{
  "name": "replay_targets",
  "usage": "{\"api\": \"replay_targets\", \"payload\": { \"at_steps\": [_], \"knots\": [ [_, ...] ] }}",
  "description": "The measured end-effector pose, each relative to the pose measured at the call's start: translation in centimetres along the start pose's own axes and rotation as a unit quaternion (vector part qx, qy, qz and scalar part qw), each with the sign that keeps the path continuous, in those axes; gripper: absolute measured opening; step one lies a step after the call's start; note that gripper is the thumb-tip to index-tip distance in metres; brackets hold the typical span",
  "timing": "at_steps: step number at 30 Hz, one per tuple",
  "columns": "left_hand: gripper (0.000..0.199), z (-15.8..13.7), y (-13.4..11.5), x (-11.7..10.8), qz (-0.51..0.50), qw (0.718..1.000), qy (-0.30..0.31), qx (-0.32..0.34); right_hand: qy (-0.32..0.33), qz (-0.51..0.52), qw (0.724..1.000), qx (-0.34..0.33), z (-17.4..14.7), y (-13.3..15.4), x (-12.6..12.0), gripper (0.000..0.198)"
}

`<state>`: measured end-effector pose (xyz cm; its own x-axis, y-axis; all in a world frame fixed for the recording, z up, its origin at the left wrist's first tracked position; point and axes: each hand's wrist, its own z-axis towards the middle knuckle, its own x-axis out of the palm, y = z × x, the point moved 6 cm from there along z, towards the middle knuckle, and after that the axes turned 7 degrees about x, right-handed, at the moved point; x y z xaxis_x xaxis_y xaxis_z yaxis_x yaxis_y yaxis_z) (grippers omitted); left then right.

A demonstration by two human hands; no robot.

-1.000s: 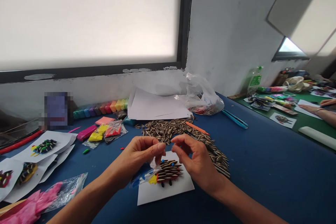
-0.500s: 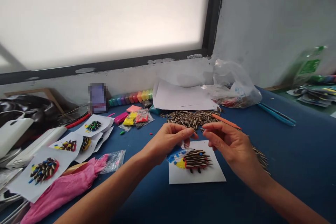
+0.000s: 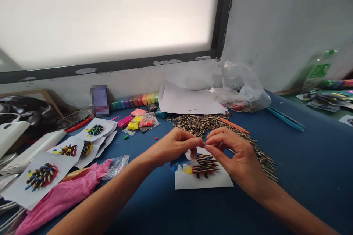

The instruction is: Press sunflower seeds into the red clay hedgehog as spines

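A seed-and-clay hedgehog [image 3: 205, 166] lies on a white card [image 3: 193, 184] on a blue table [image 3: 154, 205], just below two bare hands. Striped sunflower seeds form its spines over a red body, with small blue dabs among them and dark feet beneath; its yellow face is partly covered by a small clear bag [image 3: 179, 165] holding blue clay.

The left hand [image 3: 180, 145] grips this bag, which hangs from its fingers. Its thumb and fingertip meet those of the right hand [image 3: 234, 150], or nearly so, above the card. The right thumb and fingers are drawn into a pinch; whether they hold a morsel of clay is too small to tell.

The step in hand looks like working a tiny piece of blue clay between the fingertips. As a judgement, the next move calls for a light, precise pinch, and for keeping the bag from brushing the spines.

Just behind the card spreads a heap of loose seeds [image 3: 193, 125], an orange stick [image 3: 235, 126] lying across it. Farther right rest blue tweezers [image 3: 285, 118]. To the left, beyond the forearm, similar hedgehog cards [image 3: 23, 191] overlap beside a crumpled pink material [image 3: 63, 198].
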<state>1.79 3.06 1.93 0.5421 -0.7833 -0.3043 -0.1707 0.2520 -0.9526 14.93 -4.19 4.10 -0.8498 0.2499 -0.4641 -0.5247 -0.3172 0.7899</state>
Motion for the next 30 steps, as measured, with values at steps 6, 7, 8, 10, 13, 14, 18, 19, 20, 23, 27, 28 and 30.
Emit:
{"api": "replay_targets", "payload": {
  "at_steps": [6, 7, 8, 10, 13, 14, 18, 19, 20, 23, 27, 28, 30],
  "knots": [
    [0.022, 0.4, 4.2, -3.6, 0.054, 0.996, 0.029, -0.072, 0.05, -0.089, 0.995, -0.013, 0.0, -0.6, 0.9, 0.008],
    [0.02, 0.4, 4.8, -3.8, 0.056, 0.995, 0.038, -0.079, 0.06, -0.097, 0.993, -0.017, -0.1, -0.7, 1.1, 0.008],
    [0.017, 0.4, 5.4, -3.9, 0.058, 0.994, 0.047, -0.085, 0.07, -0.103, 0.992, -0.023, -0.2, -0.8, 1.4, 0.009],
    [0.015, 0.4, 6.0, -3.9, 0.065, 0.992, 0.056, -0.089, 0.089, -0.117, 0.989, -0.035, -0.4, -0.8, 1.8, 0.011],
    [0.014, 0.5, 6.2, -3.7, 0.077, 0.991, 0.06, -0.088, 0.105, -0.137, 0.984, -0.052, -0.7, -0.8, 2.2, 0.013],
    [0.014, 0.5, 6.1, -3.7, 0.08, 0.991, 0.059, -0.087, 0.109, -0.143, 0.982, -0.058, -0.8, -0.8, 2.3, 0.014],
    [0.013, 0.5, 6.1, -3.6, 0.084, 0.991, 0.055, -0.085, 0.126, -0.16, 0.976, -0.074, -1.1, -0.9, 2.6, 0.016],
    [0.013, 0.5, 6.1, -3.6, 0.082, 0.992, 0.055, -0.084, 0.129, -0.163, 0.975, -0.074, -1.1, -1.0, 2.7, 0.016],
    [0.013, 0.5, 6.2, -3.6, 0.08, 0.992, 0.055, -0.083, 0.132, -0.166, 0.974, -0.074, -1.2, -1.0, 2.8, 0.017],
    [0.014, 0.6, 6.5, -3.7, 0.077, 0.992, 0.055, -0.08, 0.138, -0.172, 0.973, -0.073, -1.2, -1.2, 3.1, 0.017],
    [0.014, 0.7, 6.9, -3.7, 0.072, 0.993, 0.058, -0.077, 0.14, -0.177, 0.971, -0.072, -1.2, -1.3, 3.3, 0.015],
    [0.014, 0.7, 6.9, -3.7, 0.071, 0.993, 0.059, -0.077, 0.14, -0.179, 0.971, -0.072, -1.2, -1.2, 3.3, 0.014],
    [0.014, 0.7, 6.9, -3.6, 0.07, 0.993, 0.06, -0.075, 0.14, -0.182, 0.971, -0.071, -1.2, -1.1, 3.3, 0.013]
  ]
}}
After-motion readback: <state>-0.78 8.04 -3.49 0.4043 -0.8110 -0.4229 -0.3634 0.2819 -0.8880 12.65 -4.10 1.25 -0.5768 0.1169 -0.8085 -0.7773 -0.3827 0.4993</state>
